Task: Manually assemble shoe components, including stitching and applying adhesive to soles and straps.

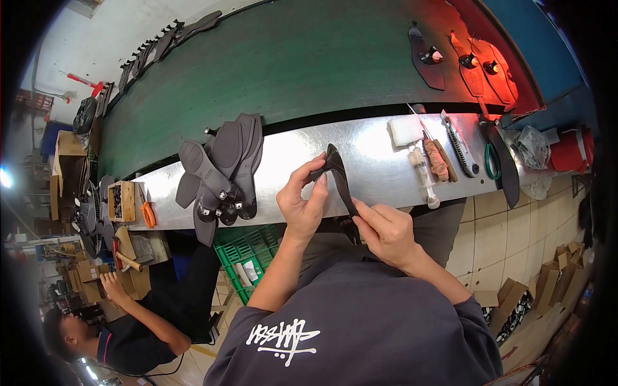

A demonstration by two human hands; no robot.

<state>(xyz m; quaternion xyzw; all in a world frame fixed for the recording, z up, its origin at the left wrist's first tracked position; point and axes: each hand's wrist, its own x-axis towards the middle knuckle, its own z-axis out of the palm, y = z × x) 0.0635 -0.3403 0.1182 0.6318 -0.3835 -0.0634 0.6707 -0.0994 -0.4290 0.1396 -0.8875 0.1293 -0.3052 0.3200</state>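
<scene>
A black shoe sole with a heel (338, 172) is held on edge between my hands, above the metal bench. The fingers of my left hand (301, 196) pinch its upper end around the heel. My right hand (388, 233) is closed on its lower, narrow end near my body. To the left of my left hand lies a pile of dark soles (228, 151), some with shiny black heels at the near side.
A green conveyor belt (277, 58) runs beyond the metal bench (370, 151); several heeled soles (428, 58) lie on it, some under red light. A white sponge (405, 130), a utility knife (458, 145) and scissors (493, 161) lie right. A green crate (248, 254) stands below; a co-worker (129, 328) is at lower left.
</scene>
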